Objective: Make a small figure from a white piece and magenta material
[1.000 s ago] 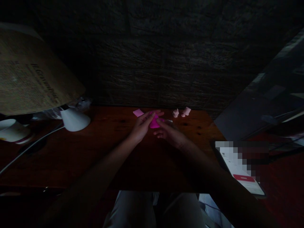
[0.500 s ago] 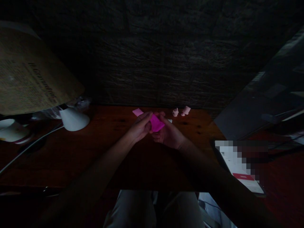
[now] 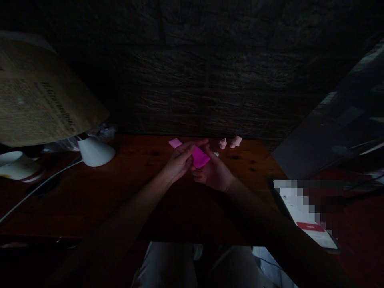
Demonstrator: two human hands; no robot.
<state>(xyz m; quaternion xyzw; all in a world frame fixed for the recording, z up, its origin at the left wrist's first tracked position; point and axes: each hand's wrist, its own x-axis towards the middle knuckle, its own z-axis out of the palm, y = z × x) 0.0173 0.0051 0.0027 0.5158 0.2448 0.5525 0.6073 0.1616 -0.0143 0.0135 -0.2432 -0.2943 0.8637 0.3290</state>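
Note:
Between my hands is a bright pink flat piece [image 3: 200, 157], soft-edged; in the dim light I cannot tell whether it is paper or clay. My left hand [image 3: 179, 162] pinches its left side, thumb on top. From the right, my right hand [image 3: 214, 172] grips the other edge with its fingers curled underneath. A paler pink flat piece [image 3: 175, 143] lies on the table just behind my left hand. Beyond my right hand stand two small pale pink figures [image 3: 222, 143] [image 3: 236, 141]. A small white object [image 3: 216, 154] is partly hidden behind the right hand.
The wooden table [image 3: 135, 160] runs against a dark textured wall [image 3: 204, 92]. At left are a printed brown paper bag [image 3: 45, 92], a white cone-shaped object [image 3: 96, 153], a cup [image 3: 15, 164] and a white cable [image 3: 39, 184]. A lit phone [image 3: 309, 218] lies at right.
The pink piece is slightly turned between my hands, and my left fingers reach further over its far side. The whole view has shifted slightly.

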